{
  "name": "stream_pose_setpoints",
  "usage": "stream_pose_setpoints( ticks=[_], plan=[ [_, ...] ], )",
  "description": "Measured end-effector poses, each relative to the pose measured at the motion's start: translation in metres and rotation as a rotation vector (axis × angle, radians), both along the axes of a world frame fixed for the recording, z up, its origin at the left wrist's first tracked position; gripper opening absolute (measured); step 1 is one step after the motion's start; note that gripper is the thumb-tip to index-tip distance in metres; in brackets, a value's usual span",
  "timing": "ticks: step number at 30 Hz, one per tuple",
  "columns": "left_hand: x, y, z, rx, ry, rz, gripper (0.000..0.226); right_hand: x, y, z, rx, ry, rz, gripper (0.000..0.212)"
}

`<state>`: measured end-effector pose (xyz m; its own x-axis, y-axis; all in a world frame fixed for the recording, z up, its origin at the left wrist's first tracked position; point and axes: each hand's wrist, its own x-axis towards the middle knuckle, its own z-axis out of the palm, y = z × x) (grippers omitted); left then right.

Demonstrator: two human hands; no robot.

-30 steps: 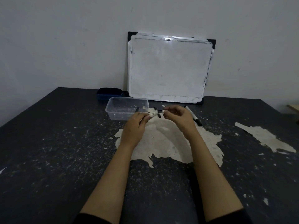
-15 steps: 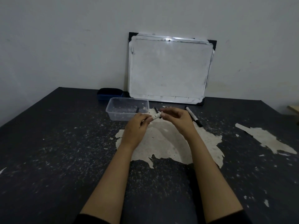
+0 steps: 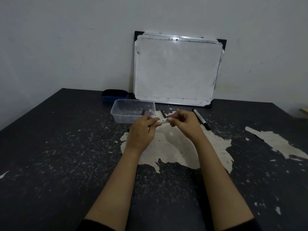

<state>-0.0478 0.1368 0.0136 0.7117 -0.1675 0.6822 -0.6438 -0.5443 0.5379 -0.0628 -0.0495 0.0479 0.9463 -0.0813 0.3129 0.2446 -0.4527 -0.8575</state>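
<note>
one whiteboard marker (image 3: 162,120) is held sideways. left grip (image 3: 141,130) curls round its barrel, right grip (image 3: 183,123) pinches its other end

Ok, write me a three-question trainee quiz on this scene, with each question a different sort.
1. True or false: the left hand and the right hand both hold the white marker.
2. Multiple choice: the whiteboard A) lies flat, B) leans against the wall, C) is held in the left hand.
3. Fill in: the loose marker on the table lies to the ___ of the right hand.

Key: 1 true; 2 B; 3 right.
</note>
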Motion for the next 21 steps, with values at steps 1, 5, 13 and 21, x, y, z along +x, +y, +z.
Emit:
stream_pose_setpoints(
  ticks=[1,5,13,21],
  plan=[
    [0.000,0.000,0.001,0.031,-0.032,0.013,0.023,0.001,-0.001,-0.001,0.023,0.030,0.000,0.010],
    [-0.001,-0.003,0.002,0.062,-0.056,0.043,0.025,-0.001,0.004,0.000,0.215,0.063,0.017,0.010],
    [0.000,-0.017,0.003,-0.259,0.229,-0.044,0.027,-0.002,0.031,-0.008,0.349,-0.263,-0.123,0.012],
    [-0.001,-0.016,0.005,-0.287,0.347,-0.065,0.031,-0.002,0.013,0.002,0.189,-0.095,-0.043,0.018]
  ],
)
